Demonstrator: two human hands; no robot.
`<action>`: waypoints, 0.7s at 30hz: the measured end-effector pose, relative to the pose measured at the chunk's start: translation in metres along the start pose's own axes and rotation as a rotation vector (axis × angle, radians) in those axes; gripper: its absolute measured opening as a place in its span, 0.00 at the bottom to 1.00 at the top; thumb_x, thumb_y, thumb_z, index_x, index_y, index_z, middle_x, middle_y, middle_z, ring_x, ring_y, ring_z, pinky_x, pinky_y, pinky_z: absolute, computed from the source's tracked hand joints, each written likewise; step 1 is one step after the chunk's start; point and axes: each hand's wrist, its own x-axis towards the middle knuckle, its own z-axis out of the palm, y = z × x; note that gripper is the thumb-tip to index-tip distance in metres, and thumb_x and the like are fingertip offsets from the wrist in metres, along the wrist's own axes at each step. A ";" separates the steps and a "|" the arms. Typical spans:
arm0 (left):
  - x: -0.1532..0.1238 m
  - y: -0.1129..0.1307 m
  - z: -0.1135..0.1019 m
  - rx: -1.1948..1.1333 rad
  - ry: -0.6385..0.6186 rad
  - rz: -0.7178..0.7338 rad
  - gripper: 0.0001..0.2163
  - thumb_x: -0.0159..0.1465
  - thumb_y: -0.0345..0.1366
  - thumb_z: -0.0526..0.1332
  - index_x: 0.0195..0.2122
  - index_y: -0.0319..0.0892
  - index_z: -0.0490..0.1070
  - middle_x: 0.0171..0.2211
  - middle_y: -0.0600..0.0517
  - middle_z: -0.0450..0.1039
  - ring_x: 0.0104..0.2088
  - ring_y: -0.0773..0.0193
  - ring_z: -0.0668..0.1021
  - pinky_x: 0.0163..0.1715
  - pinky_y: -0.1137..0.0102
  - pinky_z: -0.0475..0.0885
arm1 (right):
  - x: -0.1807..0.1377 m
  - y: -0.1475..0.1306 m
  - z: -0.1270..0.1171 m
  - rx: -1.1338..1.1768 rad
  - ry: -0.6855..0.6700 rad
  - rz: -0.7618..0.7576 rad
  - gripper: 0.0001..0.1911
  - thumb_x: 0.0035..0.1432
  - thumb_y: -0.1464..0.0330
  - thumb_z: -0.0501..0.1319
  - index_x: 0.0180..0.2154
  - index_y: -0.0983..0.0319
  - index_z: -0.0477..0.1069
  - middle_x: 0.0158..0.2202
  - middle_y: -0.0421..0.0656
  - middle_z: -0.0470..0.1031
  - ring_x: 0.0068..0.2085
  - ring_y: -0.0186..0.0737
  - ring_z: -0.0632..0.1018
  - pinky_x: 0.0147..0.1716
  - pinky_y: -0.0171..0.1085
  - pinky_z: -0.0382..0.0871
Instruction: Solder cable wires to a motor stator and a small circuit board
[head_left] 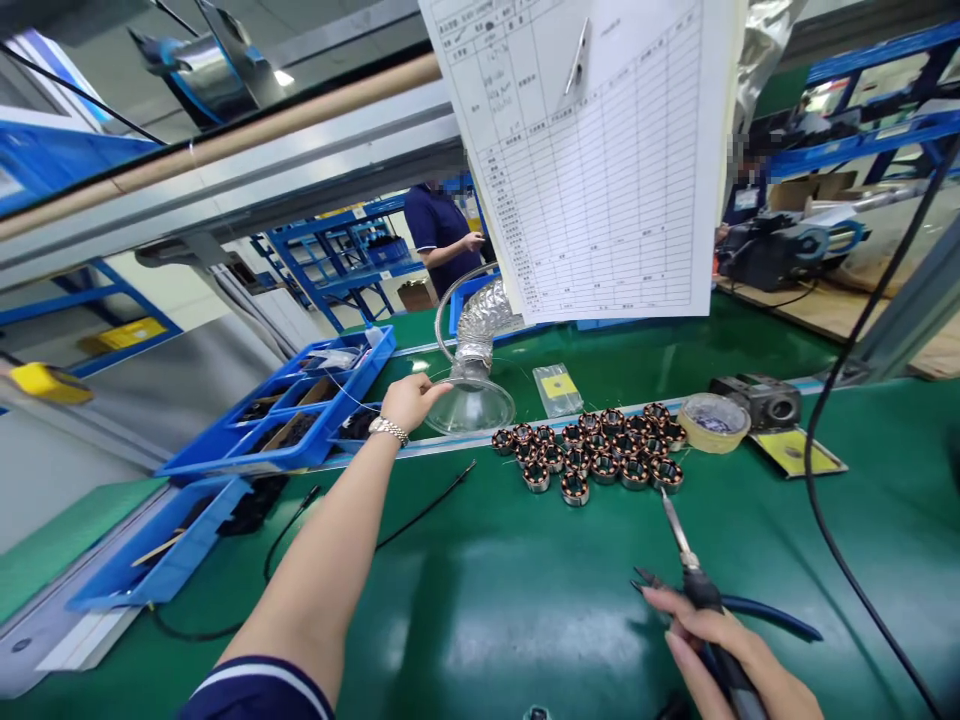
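Observation:
My left hand, with a metal watch on its wrist, is closed at the left rim of a clear funnel-shaped hood. Its thumb lies along that rim; the other fingertips are partly hidden. A silvery flexible duct joins the top of the hood. In my right hand is a soldering iron, its tip pointing up and away towards a cluster of copper-wound ring-shaped stator cores. Blue-handled pliers lie beneath this hand, partly covered by it.
Blue parts bins stand on the left. Behind the cores lies a small clear bag; a tape roll and a metal block are right of them. A printed sheet hangs above. A black cable crosses the right side. People stand beyond.

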 end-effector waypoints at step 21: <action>-0.066 -0.010 -0.021 0.224 0.083 0.005 0.13 0.60 0.32 0.52 0.44 0.41 0.70 0.60 0.44 0.51 0.60 0.45 0.51 0.54 0.45 0.48 | 0.002 -0.010 0.001 0.093 0.117 -0.078 0.07 0.56 0.76 0.56 0.38 0.61 0.64 0.36 0.44 0.77 0.35 0.35 0.78 0.38 0.33 0.72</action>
